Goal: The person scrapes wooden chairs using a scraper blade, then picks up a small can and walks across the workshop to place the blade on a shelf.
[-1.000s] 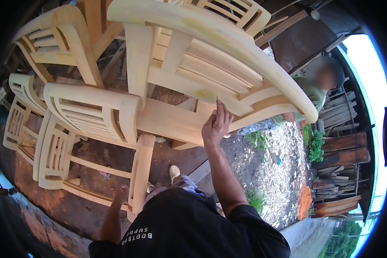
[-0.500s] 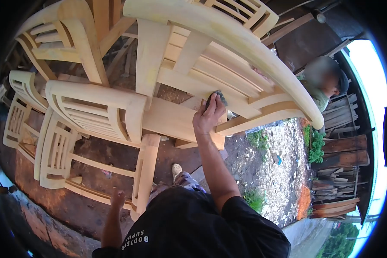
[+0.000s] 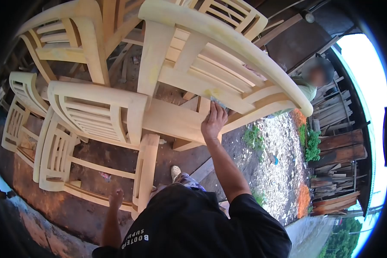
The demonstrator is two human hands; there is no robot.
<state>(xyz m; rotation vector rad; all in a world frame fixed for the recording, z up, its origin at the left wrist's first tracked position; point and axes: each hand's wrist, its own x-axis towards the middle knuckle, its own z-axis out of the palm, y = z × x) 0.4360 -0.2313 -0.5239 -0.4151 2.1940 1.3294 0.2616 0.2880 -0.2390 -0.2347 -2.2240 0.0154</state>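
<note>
A large pale wooden bench back (image 3: 202,81) with slats and a curved top rail fills the upper middle. My right hand (image 3: 213,119) presses a small greyish sanding pad (image 3: 218,102) against its lower rail, beside a yellowish patch. The fingers close round the pad, which they partly cover. My left hand (image 3: 116,198) hangs at the lower left with its fingers curled, near the seat frame of an unfinished chair (image 3: 103,170); whether it holds anything is too small to tell.
More unfinished wooden chairs (image 3: 64,53) stand at the left and top. A person (image 3: 307,88) in a light green top is behind the bench at the right. Stacked planks (image 3: 342,146), green plants (image 3: 312,145) and pale chips (image 3: 284,172) on the ground lie beyond.
The pad has turned under my right hand, which has shifted along the rail, slightly right and down since half a second ago. The person behind the bench has moved a little left.
</note>
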